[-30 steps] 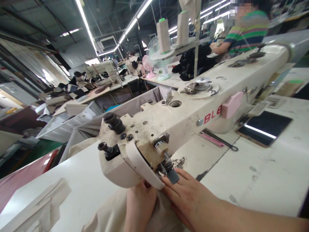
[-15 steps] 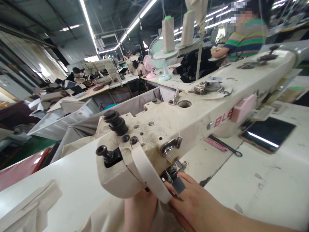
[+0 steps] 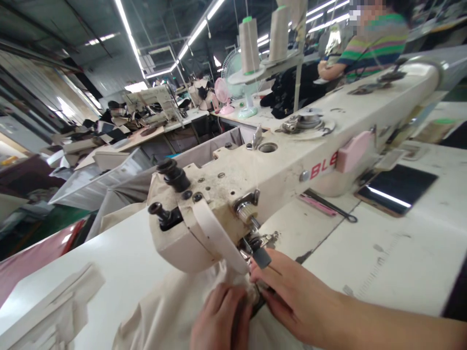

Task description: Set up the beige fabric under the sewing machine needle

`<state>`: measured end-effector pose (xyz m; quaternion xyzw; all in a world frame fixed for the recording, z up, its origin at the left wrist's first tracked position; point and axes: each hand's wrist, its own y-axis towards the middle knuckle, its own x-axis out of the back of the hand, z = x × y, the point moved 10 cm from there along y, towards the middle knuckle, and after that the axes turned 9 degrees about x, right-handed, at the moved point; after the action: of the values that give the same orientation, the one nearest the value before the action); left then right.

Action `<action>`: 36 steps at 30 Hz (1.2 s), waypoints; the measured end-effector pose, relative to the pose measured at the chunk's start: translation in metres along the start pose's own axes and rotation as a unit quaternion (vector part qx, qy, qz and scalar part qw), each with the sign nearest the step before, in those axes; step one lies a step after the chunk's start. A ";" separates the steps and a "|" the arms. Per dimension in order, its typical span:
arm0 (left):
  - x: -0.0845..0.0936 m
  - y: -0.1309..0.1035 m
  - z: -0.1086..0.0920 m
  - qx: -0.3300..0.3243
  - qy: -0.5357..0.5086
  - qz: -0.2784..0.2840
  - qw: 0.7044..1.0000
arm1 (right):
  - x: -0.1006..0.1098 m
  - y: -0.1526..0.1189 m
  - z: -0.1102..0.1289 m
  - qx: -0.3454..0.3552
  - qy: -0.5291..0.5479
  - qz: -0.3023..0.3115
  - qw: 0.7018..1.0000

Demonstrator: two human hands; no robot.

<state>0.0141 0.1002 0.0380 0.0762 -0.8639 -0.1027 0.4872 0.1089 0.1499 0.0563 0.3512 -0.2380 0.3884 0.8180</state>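
The sewing machine (image 3: 277, 165) head overhangs the beige fabric (image 3: 171, 311) and hides the needle area. Left hand (image 3: 219, 321) presses flat on the fabric, fingers extended, gripping nothing. Right hand (image 3: 292, 296) pinches the fabric just below the presser foot. Behind the machine arm on the table (image 3: 401, 262): one dark phone (image 3: 397, 188), one pink strip (image 3: 318, 205). Two thread cones (image 3: 249, 44) stand above

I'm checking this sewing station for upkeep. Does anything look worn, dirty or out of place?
The sewing machine head is grimy, with brown stains and chipped paint around its screws. A dark phone and a pink tool lie loose on the table beside it. Both hands, left and right, press cream fabric under the needle area; nothing looks spilled.
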 end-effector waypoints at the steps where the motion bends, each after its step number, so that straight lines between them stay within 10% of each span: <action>1: -0.001 0.003 0.005 0.023 -0.035 0.036 0.998 | 0.001 -0.003 0.000 -0.009 0.012 -0.005 1.000; 5: 0.005 0.011 0.008 0.025 -0.059 0.066 0.996 | -0.002 -0.011 0.015 0.006 -0.013 0.048 0.999; 11: -0.004 -0.004 -0.019 -0.157 0.085 0.057 0.982 | -0.023 -0.014 0.022 0.011 -0.077 0.205 0.976; 20: -0.021 -0.008 -0.019 -0.222 0.221 0.016 0.949 | -0.017 -0.013 0.023 0.048 -0.106 0.166 0.979; 36: 0.011 0.019 0.009 -0.137 0.143 -0.084 0.977 | -0.008 0.007 -0.004 0.060 -0.078 0.112 0.989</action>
<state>-0.0001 0.1167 0.0470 0.0948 -0.7535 -0.2482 0.6014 0.0992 0.1523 0.0508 0.3998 -0.3149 0.4629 0.7258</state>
